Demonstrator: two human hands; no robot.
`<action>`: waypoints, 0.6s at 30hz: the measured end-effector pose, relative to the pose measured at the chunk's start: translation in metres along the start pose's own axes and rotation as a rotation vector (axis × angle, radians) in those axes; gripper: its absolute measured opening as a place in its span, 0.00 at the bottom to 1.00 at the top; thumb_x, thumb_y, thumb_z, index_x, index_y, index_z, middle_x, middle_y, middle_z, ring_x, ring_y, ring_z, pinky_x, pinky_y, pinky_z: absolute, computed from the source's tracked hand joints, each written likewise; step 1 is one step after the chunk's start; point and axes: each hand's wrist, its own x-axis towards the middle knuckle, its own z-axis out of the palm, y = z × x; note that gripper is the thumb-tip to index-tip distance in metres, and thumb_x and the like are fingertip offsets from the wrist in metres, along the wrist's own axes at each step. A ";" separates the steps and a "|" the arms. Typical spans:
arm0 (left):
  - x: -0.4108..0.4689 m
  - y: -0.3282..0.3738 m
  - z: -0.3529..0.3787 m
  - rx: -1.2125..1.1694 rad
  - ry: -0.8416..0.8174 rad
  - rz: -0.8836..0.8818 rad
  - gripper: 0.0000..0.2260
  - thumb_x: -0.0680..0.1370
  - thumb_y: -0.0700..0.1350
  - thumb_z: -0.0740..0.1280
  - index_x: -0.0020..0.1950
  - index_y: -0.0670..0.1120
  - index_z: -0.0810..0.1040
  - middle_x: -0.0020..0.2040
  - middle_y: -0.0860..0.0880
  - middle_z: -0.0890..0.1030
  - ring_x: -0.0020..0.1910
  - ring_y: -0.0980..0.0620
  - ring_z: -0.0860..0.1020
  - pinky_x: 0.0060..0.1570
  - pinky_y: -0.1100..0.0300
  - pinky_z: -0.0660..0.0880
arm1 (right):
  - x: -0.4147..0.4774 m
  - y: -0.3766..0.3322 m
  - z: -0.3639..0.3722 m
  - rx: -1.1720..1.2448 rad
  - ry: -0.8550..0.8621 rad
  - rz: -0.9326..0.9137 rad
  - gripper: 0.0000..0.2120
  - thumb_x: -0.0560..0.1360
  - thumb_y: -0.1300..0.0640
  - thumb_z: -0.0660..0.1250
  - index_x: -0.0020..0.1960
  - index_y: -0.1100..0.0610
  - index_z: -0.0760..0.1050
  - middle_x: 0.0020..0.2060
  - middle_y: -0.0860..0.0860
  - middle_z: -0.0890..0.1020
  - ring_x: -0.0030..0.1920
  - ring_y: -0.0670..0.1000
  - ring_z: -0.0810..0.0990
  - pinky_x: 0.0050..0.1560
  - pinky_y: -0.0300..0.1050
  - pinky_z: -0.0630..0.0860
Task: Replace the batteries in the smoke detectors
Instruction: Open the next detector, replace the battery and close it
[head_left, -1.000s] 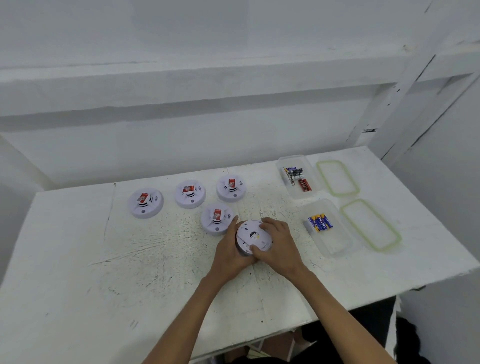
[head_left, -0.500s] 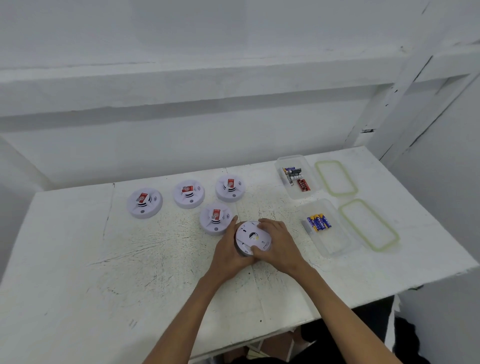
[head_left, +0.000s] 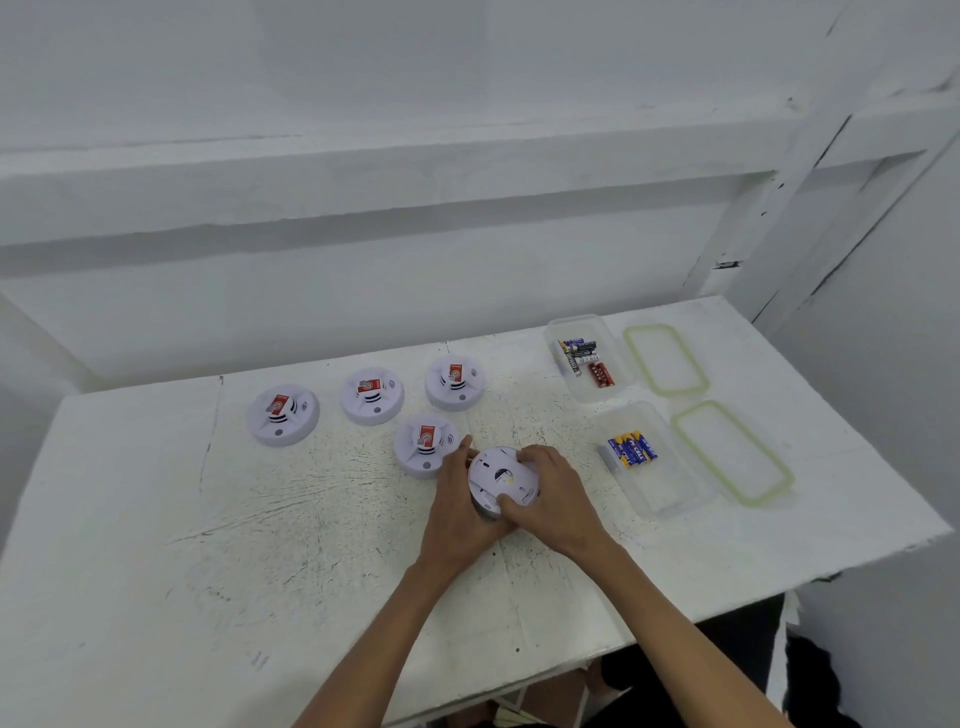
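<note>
Legend: on the white counter (head_left: 208, 545), three smoke detectors (head_left: 372, 396) sit dome-up in a row at left, with a fourth detector (head_left: 426, 444) just in front of them. Immediately right of the fourth, the left hand (head_left: 457, 512) cups the left and near rim of the fifth detector (head_left: 501, 478), thumb raised along its far-left edge and the remaining digits wrapped out of sight beneath. This unit is turned back-side up and tilted toward the viewer; whether its lower edge touches the counter cannot be told. The right hand (head_left: 558, 499) grips the opposite rim, fingers (head_left: 530, 457) curled over the far edge and thumb pressing the near edge. The shell appears to be light, rigid, smooth moulded plastic, so it is probably slippery under a flat palm. The rim, held from opposed sides as here, seems the best purchase for twisting the back plate. Both forearms converge from below, wrists roughly straight. Further right, a near clear box (head_left: 654, 499) holds blue-and-yellow batteries (head_left: 631, 451) and a far clear box (head_left: 613, 387) holds mixed dark and red batteries (head_left: 584, 356).
</note>
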 end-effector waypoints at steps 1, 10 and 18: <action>0.000 0.001 0.002 -0.011 0.002 -0.012 0.51 0.66 0.59 0.80 0.80 0.47 0.57 0.71 0.52 0.71 0.70 0.56 0.72 0.67 0.59 0.74 | 0.000 -0.001 0.001 -0.010 0.017 0.009 0.33 0.66 0.41 0.70 0.65 0.58 0.72 0.60 0.50 0.74 0.58 0.50 0.73 0.55 0.39 0.71; 0.009 0.000 0.012 -0.029 -0.016 -0.039 0.51 0.67 0.58 0.79 0.81 0.57 0.50 0.77 0.56 0.68 0.75 0.60 0.67 0.71 0.65 0.67 | 0.007 -0.005 -0.002 -0.019 0.050 0.104 0.29 0.67 0.46 0.77 0.62 0.56 0.72 0.59 0.50 0.73 0.59 0.50 0.70 0.50 0.40 0.68; 0.006 -0.005 0.013 -0.061 0.010 -0.022 0.47 0.67 0.62 0.74 0.79 0.57 0.52 0.74 0.69 0.62 0.72 0.73 0.63 0.70 0.73 0.63 | 0.010 -0.006 0.004 0.116 0.001 0.211 0.31 0.65 0.51 0.79 0.62 0.58 0.69 0.57 0.51 0.72 0.59 0.50 0.72 0.49 0.37 0.67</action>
